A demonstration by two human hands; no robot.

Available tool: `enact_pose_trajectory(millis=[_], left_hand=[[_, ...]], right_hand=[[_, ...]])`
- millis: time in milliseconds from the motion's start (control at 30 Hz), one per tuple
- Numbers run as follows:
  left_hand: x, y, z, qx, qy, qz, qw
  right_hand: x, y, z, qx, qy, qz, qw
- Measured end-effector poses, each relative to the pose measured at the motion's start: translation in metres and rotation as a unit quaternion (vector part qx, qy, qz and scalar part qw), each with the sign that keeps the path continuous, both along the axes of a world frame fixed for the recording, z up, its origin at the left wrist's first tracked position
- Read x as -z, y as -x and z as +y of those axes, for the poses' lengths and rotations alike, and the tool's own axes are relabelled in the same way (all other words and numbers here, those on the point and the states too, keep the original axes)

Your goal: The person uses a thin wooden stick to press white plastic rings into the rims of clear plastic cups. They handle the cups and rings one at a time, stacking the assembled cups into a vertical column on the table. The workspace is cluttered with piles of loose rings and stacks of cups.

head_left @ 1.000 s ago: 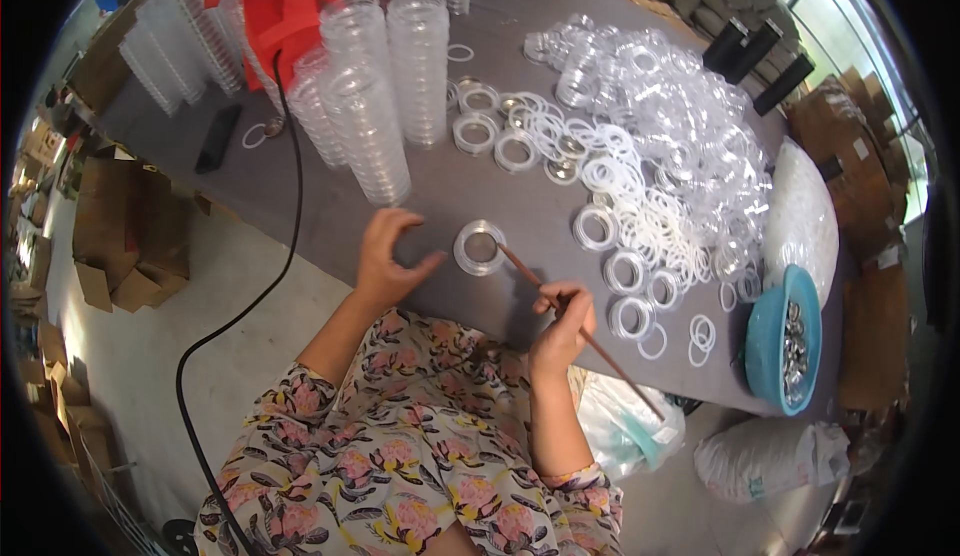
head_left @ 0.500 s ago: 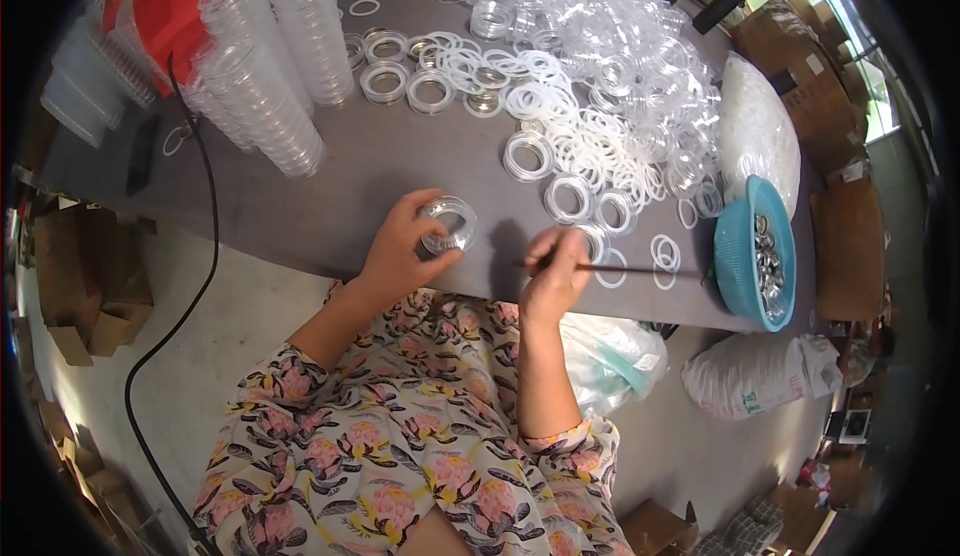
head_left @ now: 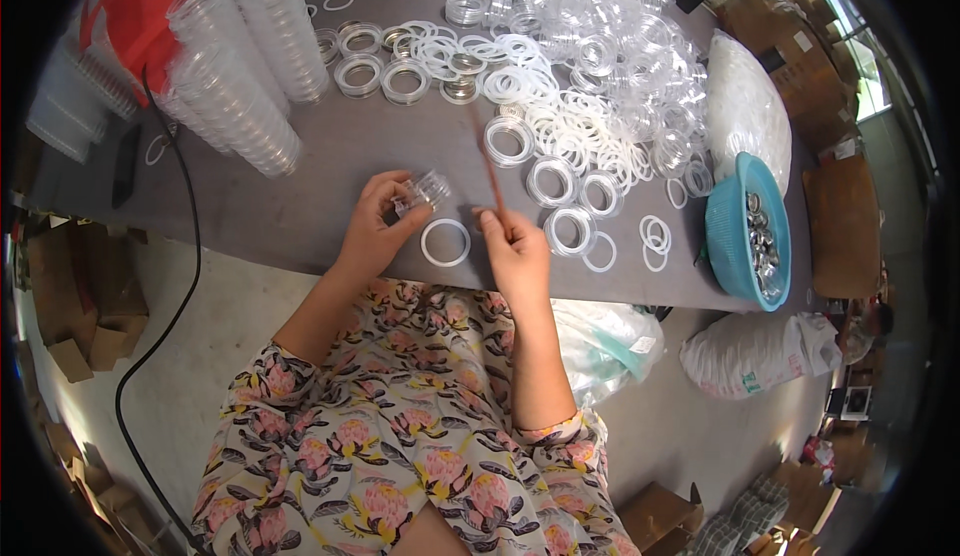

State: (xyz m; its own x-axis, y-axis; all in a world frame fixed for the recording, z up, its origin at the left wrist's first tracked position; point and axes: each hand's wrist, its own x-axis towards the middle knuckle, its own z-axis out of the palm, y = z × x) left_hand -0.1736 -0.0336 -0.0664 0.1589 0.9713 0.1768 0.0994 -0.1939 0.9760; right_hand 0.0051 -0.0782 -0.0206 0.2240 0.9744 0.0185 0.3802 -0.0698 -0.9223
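Tilted on its side in my left hand (head_left: 378, 218) is a small clear plastic round container (head_left: 428, 192), gripped between thumb and fingers just above the table. My right hand (head_left: 520, 253) is closed around a thin reddish-brown stick (head_left: 489, 164), whose far end points away from me and is blurred. Between the hands, near the table's front edge, a white ring (head_left: 445, 243) lies flat. To the right of my right hand are a clear round container (head_left: 569, 231) and a thin ring (head_left: 600, 253).
Stacked clear cups (head_left: 235, 106) and a red plastic object (head_left: 135, 16) stand at the left. Farther back lie heaped white rings (head_left: 590, 141) and clear containers (head_left: 620, 36). A blue basket (head_left: 725, 241) of shiny pieces sits at the right edge. A black cable (head_left: 195, 226) hangs at the left.
The clear container has tipped over in my left hand, and a white ring now lies beside it. In my right hand the stick has swung from pointing right to pointing away from me.
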Motion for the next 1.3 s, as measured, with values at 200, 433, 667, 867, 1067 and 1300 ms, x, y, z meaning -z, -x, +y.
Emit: enact_pose_trajectory(millis=[200,433,667,867,1067,1300], left_hand=[[-0.004,0.008,-0.006,-0.041,-0.107,0.081,0.99],[-0.026,0.02,0.004,-0.045,0.229,-0.045,0.971],[-0.022,0.044,0.006,-0.191,-0.097,0.204,0.955],[-0.039,0.001,-0.047,0.082,-0.316,0.305,0.895],[-0.017,0.01,-0.055,0.13,-0.25,0.256,0.925],[-0.036,0.035,0.005,-0.083,0.096,-0.05,0.991]], right_hand=[[0.003,0.008,-0.014,-0.067,0.044,-0.155,0.985],[0.019,0.009,-0.008,-0.046,0.032,-0.152,0.987],[0.025,0.001,-0.008,-0.039,0.054,-0.076,0.995],[0.029,0.0,-0.002,-0.032,0.044,-0.005,0.999],[0.034,-0.018,0.0,-0.032,0.13,0.21,0.969],[0.032,-0.013,0.002,-0.009,0.112,0.186,0.976]])
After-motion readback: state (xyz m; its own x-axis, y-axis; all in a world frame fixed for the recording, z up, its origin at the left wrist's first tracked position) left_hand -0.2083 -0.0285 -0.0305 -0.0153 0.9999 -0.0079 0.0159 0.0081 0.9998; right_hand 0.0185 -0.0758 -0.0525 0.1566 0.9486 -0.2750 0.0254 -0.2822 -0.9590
